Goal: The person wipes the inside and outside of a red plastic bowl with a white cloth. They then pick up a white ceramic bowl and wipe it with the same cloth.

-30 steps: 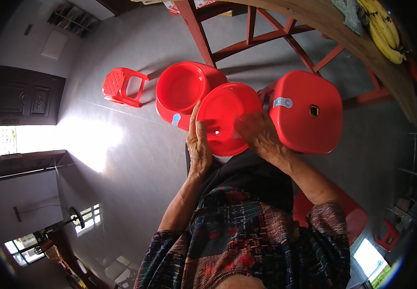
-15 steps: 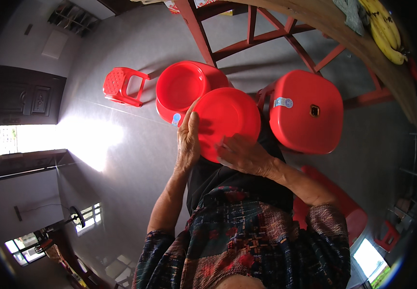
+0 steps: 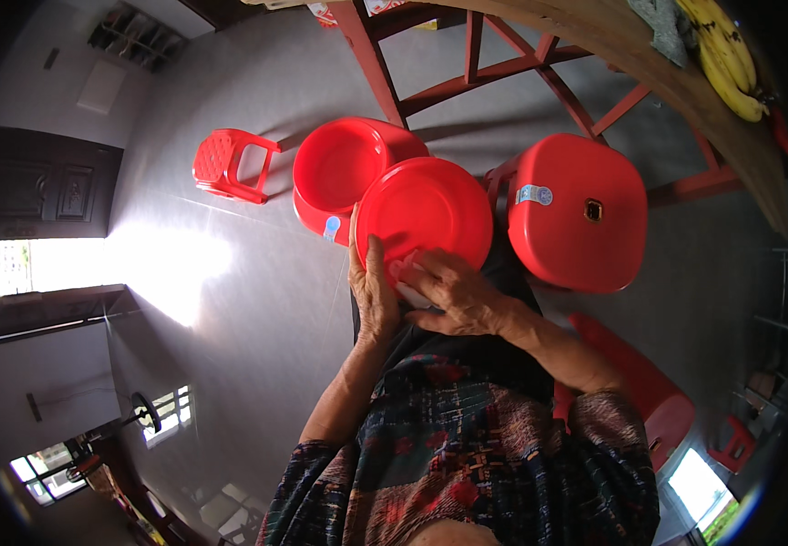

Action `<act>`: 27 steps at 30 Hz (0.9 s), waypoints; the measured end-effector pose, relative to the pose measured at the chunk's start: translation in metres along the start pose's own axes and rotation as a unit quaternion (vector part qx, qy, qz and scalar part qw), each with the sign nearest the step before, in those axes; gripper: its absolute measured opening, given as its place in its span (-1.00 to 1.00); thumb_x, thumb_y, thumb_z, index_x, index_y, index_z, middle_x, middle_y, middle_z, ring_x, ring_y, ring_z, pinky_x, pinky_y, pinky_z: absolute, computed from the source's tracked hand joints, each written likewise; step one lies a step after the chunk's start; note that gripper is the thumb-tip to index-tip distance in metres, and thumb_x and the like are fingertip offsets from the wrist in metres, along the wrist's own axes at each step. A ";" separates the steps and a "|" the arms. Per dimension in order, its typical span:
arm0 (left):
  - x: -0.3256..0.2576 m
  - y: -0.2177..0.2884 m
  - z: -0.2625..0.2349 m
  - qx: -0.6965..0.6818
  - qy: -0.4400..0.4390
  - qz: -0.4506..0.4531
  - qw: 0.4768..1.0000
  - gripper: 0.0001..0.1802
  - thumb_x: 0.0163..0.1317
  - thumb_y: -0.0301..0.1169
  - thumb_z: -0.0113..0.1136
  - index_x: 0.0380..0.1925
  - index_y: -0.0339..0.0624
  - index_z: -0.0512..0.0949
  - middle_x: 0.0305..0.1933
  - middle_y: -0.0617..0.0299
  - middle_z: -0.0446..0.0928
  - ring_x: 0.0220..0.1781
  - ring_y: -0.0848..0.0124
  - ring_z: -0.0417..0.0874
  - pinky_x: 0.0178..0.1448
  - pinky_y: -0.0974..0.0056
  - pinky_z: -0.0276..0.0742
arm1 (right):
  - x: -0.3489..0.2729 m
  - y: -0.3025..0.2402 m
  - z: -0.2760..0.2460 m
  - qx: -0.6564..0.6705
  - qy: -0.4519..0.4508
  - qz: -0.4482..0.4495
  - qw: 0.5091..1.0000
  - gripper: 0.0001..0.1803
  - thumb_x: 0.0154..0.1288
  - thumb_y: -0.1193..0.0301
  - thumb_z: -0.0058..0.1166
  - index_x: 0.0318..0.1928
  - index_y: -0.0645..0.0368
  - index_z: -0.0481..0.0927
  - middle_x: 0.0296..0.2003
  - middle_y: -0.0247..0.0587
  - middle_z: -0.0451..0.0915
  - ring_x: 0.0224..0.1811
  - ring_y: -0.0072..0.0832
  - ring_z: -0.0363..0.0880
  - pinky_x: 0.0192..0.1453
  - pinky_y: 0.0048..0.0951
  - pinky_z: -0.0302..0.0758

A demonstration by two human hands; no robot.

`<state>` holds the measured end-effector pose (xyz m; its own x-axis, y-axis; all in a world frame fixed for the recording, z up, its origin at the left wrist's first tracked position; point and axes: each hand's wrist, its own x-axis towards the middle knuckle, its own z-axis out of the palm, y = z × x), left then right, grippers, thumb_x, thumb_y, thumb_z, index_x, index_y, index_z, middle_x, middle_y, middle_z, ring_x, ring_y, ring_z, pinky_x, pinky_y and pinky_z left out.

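1. A grey tiled floor (image 3: 257, 300) fills most of the frame, with a bright patch of light at centre left.
2. A wooden table (image 3: 649, 64) on red legs curves across the upper right of the frame; a bunch of yellow bananas (image 3: 726, 59) lies on it near the top right corner.
3. A large red plastic stool (image 3: 580, 214) stands right of centre, its seat facing you, with a small sticker near its left edge.
4. A red basin (image 3: 339, 168) sits on the floor at upper centre, just left of the lid and partly overlapped by it.
5. You hold a round red lid (image 3: 426, 214) at the centre of the frame, tilted toward you, between the basin and the stool.
6. A small red stool (image 3: 230, 164) stands in the upper left, well apart from the basin.
7. Your left hand (image 3: 374, 296) grips the lid's lower left rim, fingers together and lying flat against its face.
8. Your right hand (image 3: 453, 291) rests on the lid's lower edge, fingers curled together over a small pale item; you cannot tell what that item is.
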<state>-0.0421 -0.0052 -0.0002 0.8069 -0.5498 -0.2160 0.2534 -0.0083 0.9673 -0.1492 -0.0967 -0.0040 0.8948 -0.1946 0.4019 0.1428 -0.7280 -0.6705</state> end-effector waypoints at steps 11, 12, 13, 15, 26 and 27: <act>0.009 -0.014 -0.022 0.183 -0.144 0.043 0.972 -0.48 0.40 -0.11 -0.10 0.12 -0.34 0.40 -0.01 0.07 0.54 0.00 0.37 0.55 0.08 0.29 0.48 | 0.003 0.061 -0.054 -0.338 -0.142 -0.039 0.929 -0.89 0.05 0.40 0.10 -0.46 0.16 0.60 -0.21 -0.29 0.52 -0.14 -0.37 0.45 -0.07 -0.34 0.41; 0.010 -0.014 -0.019 0.149 -0.150 0.011 0.977 -0.47 0.40 -0.10 -0.11 0.12 -0.35 0.40 0.00 0.07 0.54 0.00 0.37 0.55 0.08 0.28 0.48 | 0.009 0.060 -0.056 -0.335 -0.089 -0.069 0.936 -0.91 0.04 0.41 0.10 -0.47 0.15 0.60 -0.20 -0.29 0.52 -0.15 -0.37 0.45 -0.08 -0.35 0.42; 0.010 -0.012 -0.018 0.118 -0.147 -0.020 0.982 -0.47 0.40 -0.10 -0.12 0.12 -0.35 0.40 0.00 0.07 0.54 0.00 0.37 0.56 0.08 0.28 0.48 | 0.017 0.059 -0.055 -0.327 -0.034 -0.103 0.939 -0.92 0.02 0.42 0.10 -0.49 0.15 0.59 -0.20 -0.29 0.51 -0.15 -0.38 0.44 -0.09 -0.35 0.44; 0.009 -0.005 -0.014 -0.029 -0.097 -0.158 0.982 -0.47 0.41 -0.10 -0.14 0.12 -0.34 0.40 0.01 0.07 0.53 -0.01 0.37 0.56 0.08 0.27 0.48 | 0.036 0.045 -0.053 -0.299 0.047 -0.169 0.938 -0.97 -0.04 0.47 0.11 -0.52 0.13 0.56 -0.18 -0.33 0.49 -0.16 -0.41 0.43 -0.11 -0.38 0.48; 0.014 -0.010 -0.032 0.170 -0.184 -0.008 0.968 -0.47 0.42 -0.12 -0.17 0.12 -0.39 0.36 -0.14 0.04 0.59 -0.14 0.36 0.62 -0.07 0.29 0.55 | 0.031 0.068 -0.044 -0.295 0.008 -0.133 0.946 -0.83 0.09 0.39 0.03 -0.29 0.17 0.52 -0.19 -0.37 0.42 -0.16 -0.45 0.36 -0.03 -0.39 0.41; 0.013 -0.006 -0.029 0.173 -0.181 -0.006 0.968 -0.46 0.42 -0.11 -0.16 0.12 -0.41 0.36 -0.15 0.04 0.59 -0.15 0.36 0.62 -0.07 0.30 0.55 | 0.024 0.072 -0.044 -0.333 -0.003 -0.127 0.934 -0.86 0.08 0.40 0.03 -0.34 0.17 0.53 -0.17 -0.36 0.42 -0.17 -0.44 0.36 -0.04 -0.38 0.41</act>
<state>-0.0171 0.0121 -0.0127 0.5488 -0.8044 -0.2274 0.0167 -0.2614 0.9651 -0.1367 -0.1826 -0.0148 0.8709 0.0424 0.4896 0.0576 -0.9982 -0.0161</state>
